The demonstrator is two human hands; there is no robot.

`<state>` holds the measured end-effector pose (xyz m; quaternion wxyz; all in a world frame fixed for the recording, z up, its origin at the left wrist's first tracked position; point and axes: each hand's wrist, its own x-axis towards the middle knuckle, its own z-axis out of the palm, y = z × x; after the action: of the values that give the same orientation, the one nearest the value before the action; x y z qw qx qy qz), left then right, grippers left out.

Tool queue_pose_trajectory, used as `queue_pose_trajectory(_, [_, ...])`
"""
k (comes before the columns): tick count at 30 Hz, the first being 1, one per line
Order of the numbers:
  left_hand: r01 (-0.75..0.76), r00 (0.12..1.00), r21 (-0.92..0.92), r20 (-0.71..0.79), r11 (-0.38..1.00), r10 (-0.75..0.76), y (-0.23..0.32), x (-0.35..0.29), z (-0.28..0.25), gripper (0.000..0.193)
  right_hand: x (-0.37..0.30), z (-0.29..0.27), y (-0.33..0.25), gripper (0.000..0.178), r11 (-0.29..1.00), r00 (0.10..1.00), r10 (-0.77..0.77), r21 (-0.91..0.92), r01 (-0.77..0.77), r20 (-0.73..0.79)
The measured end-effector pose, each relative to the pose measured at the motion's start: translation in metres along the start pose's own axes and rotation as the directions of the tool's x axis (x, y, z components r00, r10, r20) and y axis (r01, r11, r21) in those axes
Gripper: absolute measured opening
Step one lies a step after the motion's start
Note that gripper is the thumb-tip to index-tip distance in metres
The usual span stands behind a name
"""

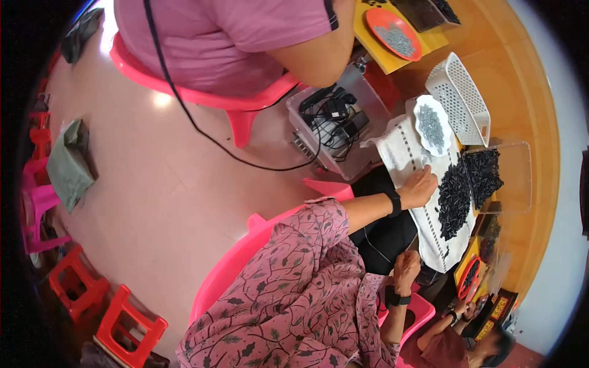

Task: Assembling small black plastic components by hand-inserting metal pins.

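Wooden table (527, 92): orange-brown, curved edge, along the right side of the view.

Floor (153, 184): pale pink, glossy, fills the left half. Red stools (129, 325) stand at lower left; pink plastic chairs (233, 104) sit under each seated person.

Person in pink shirt (245, 37): seated at top, arm reaching toward the table.

Floral sleeve (294, 288): pink with dark leaf print, covers the near arm from the lower edge.

White patterned cloth (405, 153): spread on the table edge, hanging toward the lap.

Clear plastic bin (362, 92): on the floor between the chairs, holds black cables and chargers.

White perforated basket (460, 92): tilted on the table, just beyond the cloth.

Pile of small black parts (457, 196): heaped on the cloth, spreading into a clear tray (515, 178) beside it.

White scalloped dish (431, 126): on the cloth's far end, holds small grey pieces.

Orange plate (392, 34): on a yellow board at top, also with grey pieces.

Right hand (420, 187): black wristband, palm down on the cloth, fingers loosely curled at the near edge of the black pile; whether it grips any part cannot be told.

Left hand (406, 267): black wristband, near the lap below the cloth, fingers curled inward; contents hidden.
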<state>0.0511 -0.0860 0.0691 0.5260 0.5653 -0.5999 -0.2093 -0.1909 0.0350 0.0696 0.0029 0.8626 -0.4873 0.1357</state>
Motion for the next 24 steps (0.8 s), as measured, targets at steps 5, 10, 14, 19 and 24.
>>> queue_pose_trajectory(5, [0.133, 0.989, -0.024, 0.068, 0.991, -0.131, -0.007, -0.001, 0.001, 0.012, 0.006, -0.002, -0.004, 0.010, 0.997, 0.993, 0.062, 0.037, -0.066, 0.099])
queue_pose_trajectory(10, [0.101, 0.993, 0.051, 0.058, 0.994, -0.104, -0.006, 0.009, 0.012, 0.019, 0.003, -0.003, -0.005, 0.014, 0.988, 0.984, 0.113, 0.093, -0.127, 0.141])
queue_pose_trajectory(14, [0.077, 0.995, 0.105, 0.060, 0.991, -0.084, -0.016, 0.006, -0.009, 0.020, 0.003, 0.001, -0.016, 0.015, 0.959, 0.953, 0.226, 0.124, -0.254, 0.203])
queue_pose_trajectory(19, [-0.037, 0.999, 0.087, 0.004, 0.995, 0.037, -0.009, 0.007, -0.013, 0.019, 0.012, -0.021, -0.035, 0.018, 0.942, 0.925, 0.293, 0.093, -0.322, 0.241])
queue_pose_trajectory(24, [-0.100, 0.995, 0.130, 0.015, 0.987, 0.099, -0.014, 0.010, -0.005, 0.023, 0.004, -0.011, -0.018, 0.020, 0.946, 0.936, 0.278, 0.105, -0.305, 0.215])
